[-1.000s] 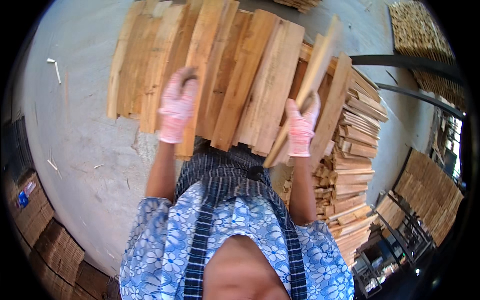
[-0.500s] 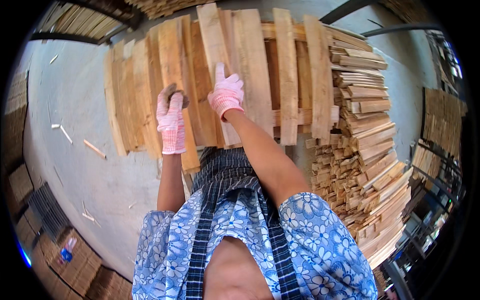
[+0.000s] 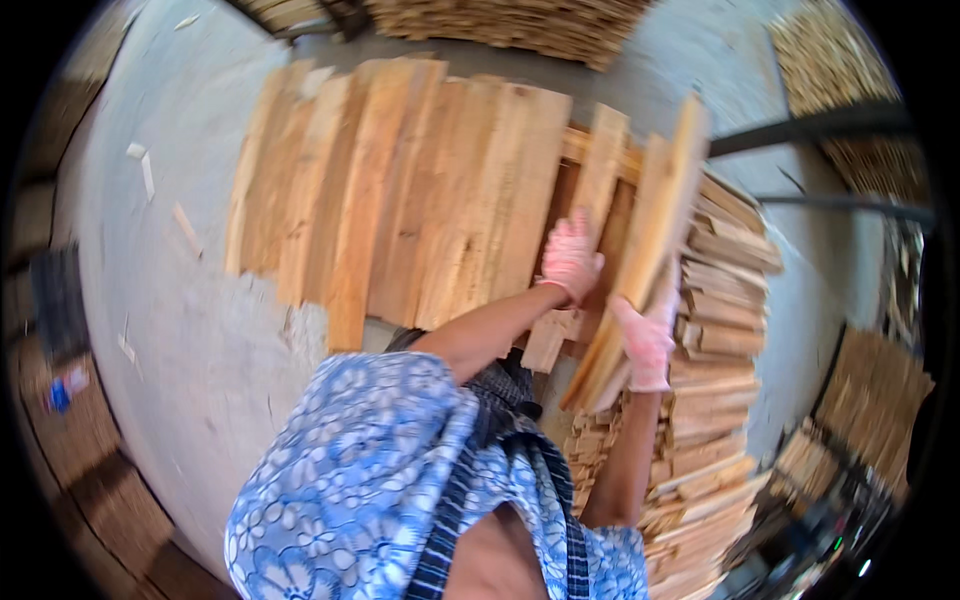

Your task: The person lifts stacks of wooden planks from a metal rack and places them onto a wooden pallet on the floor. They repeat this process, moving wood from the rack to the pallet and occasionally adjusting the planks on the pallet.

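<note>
Right hand (image 3: 648, 340) gripping plank (image 3: 668, 215), long axis slanting away rightward; left hand (image 3: 572, 264) on slat (image 3: 603, 150), grip unclear.

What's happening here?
A person in pink-and-white gloves is handling wooden boards. The right hand grips a long board, tilted toward its edge. The left hand is at a narrow slat; blur hides whether it grips it. Left of that slat, a row of planks lies side by side. On the right is a pile of wood pieces, and another wood stack sits beyond the row.
</note>
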